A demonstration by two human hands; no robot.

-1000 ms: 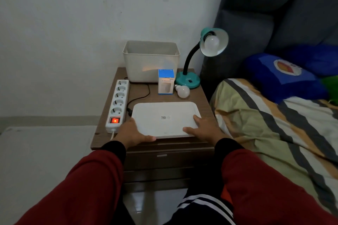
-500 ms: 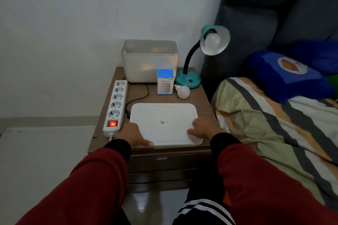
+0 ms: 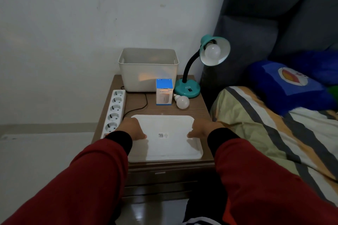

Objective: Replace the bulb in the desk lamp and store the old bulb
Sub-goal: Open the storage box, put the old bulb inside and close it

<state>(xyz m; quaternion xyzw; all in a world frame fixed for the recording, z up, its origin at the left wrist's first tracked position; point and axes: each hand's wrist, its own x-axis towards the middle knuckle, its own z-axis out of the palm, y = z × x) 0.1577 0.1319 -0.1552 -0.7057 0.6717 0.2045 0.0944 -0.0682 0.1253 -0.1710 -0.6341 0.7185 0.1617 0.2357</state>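
Blue-topped box [image 3: 164, 91] reads "HUMIDIFIER"; white lid [image 3: 170, 144] bears a code sticker.

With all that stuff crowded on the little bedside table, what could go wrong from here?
The loose bulb lies on its side near the lamp base; a nudge might roll it off the nightstand. Both hands, left hand and right hand, rest on the white tray, which reaches the front edge and could slip off. The bulb in the lamp may still be powered.
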